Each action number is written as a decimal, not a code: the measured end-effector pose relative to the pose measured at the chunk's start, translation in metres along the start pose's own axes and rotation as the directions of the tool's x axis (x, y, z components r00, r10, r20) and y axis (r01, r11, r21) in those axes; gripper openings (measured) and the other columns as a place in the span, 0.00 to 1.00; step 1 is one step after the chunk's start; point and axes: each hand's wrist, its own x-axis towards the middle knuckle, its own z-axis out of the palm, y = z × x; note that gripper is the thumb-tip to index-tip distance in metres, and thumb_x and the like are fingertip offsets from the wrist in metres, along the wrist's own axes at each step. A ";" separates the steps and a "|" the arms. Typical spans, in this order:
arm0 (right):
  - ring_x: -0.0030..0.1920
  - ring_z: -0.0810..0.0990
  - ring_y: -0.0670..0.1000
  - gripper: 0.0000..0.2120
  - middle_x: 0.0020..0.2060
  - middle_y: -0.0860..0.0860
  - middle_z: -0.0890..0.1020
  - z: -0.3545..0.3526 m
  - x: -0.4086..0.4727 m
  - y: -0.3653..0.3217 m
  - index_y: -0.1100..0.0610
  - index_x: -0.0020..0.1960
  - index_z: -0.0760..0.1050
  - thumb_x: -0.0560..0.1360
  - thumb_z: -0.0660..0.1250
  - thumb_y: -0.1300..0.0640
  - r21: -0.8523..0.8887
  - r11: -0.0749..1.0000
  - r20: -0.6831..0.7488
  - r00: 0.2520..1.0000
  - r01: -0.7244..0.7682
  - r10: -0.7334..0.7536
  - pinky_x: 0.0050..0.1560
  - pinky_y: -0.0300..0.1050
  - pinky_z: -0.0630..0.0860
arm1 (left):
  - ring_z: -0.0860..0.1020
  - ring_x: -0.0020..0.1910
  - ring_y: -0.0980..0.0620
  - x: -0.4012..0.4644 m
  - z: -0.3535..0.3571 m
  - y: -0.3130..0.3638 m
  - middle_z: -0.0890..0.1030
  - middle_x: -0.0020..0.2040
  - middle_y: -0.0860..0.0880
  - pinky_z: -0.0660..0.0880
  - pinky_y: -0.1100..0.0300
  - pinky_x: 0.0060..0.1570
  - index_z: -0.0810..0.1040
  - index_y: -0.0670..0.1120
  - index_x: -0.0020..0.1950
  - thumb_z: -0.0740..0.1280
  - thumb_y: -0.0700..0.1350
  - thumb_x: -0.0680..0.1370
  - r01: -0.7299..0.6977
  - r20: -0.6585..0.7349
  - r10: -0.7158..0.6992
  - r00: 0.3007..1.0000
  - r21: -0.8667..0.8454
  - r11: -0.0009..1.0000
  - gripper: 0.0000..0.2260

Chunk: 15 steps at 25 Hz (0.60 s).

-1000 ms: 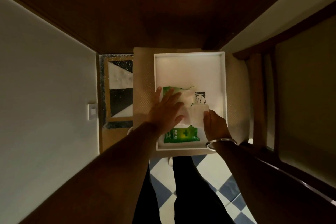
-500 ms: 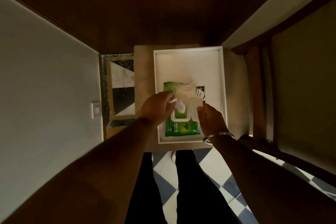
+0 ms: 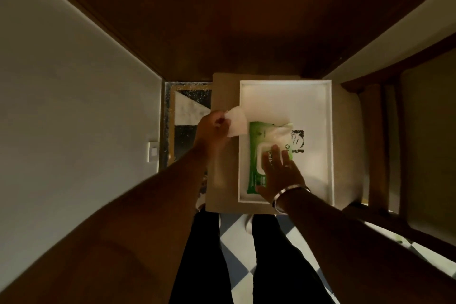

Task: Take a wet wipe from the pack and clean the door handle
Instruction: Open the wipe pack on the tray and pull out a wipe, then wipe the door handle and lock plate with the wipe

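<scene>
A green pack of wet wipes (image 3: 259, 136) lies in a white tray (image 3: 330, 143) on a small tan stool. My left hand (image 3: 212, 128) is to the left of the tray and pinches a white wet wipe (image 3: 64, 123) that hangs free of the pack. My right hand (image 3: 281, 175), with a metal bangle on the wrist, lies flat on the near half of the pack, fingers spread over its white flap lid. A dark wooden door (image 3: 222, 20) fills the top of the view. No door handle is visible.
A pale wall with a white switch (image 3: 153, 152) runs along the left. A wooden chair (image 3: 385, 145) stands to the right of the stool. Patterned tiles (image 3: 187, 111) lie left of the stool and a blue-and-white checked floor (image 3: 237, 242) shows between my legs.
My left hand has pulled a wipe out of the pack and moved left with it. My right hand has shifted from the pack's lid edge to lie flat on the pack.
</scene>
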 end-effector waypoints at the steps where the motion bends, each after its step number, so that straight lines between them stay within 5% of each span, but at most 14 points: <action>1: 0.80 0.43 0.64 0.48 0.80 0.59 0.37 -0.003 0.000 0.000 0.55 0.81 0.36 0.76 0.62 0.37 -0.043 0.999 0.037 0.999 -0.007 0.008 0.79 0.56 0.50 | 0.78 0.46 0.53 -0.002 -0.004 -0.002 0.78 0.49 0.48 0.76 0.65 0.35 0.75 0.43 0.58 0.64 0.41 0.80 0.005 -0.011 -0.006 1.000 -0.030 1.000 0.08; 5: 0.79 0.55 0.61 0.35 0.81 0.57 0.52 -0.056 -0.002 0.000 0.53 0.81 0.50 0.80 0.58 0.43 0.030 0.999 0.100 0.995 -0.026 0.023 0.78 0.56 0.57 | 0.78 0.46 0.54 -0.015 -0.026 0.017 0.77 0.48 0.53 0.76 0.68 0.31 0.76 0.44 0.55 0.66 0.42 0.78 -0.008 -0.086 -0.004 0.996 -0.134 0.991 0.06; 10: 0.72 0.72 0.58 0.26 0.73 0.55 0.73 -0.186 -0.054 -0.033 0.55 0.77 0.64 0.82 0.58 0.47 0.530 0.837 -0.275 0.961 0.138 0.016 0.68 0.51 0.70 | 0.76 0.42 0.58 -0.057 -0.099 0.115 0.76 0.42 0.55 0.73 0.67 0.34 0.74 0.52 0.47 0.66 0.45 0.78 -0.210 -0.139 0.215 0.967 0.053 0.976 0.02; 13: 0.65 0.77 0.52 0.26 0.64 0.51 0.79 -0.270 -0.098 -0.075 0.55 0.75 0.68 0.80 0.64 0.48 0.739 0.544 -0.421 0.903 0.398 -0.088 0.54 0.36 0.73 | 0.76 0.37 0.59 -0.095 -0.159 0.175 0.76 0.39 0.55 0.71 0.66 0.34 0.73 0.54 0.45 0.65 0.47 0.77 -0.368 -0.062 0.385 0.921 0.192 0.910 0.02; 15: 0.62 0.79 0.49 0.26 0.61 0.49 0.80 -0.316 -0.129 -0.104 0.53 0.75 0.67 0.78 0.67 0.52 0.795 0.349 -0.432 0.867 0.496 -0.248 0.54 0.35 0.74 | 0.76 0.36 0.59 -0.122 -0.197 0.209 0.77 0.39 0.53 0.72 0.64 0.34 0.74 0.54 0.46 0.65 0.47 0.76 -0.410 -0.104 0.433 0.895 0.190 0.892 0.02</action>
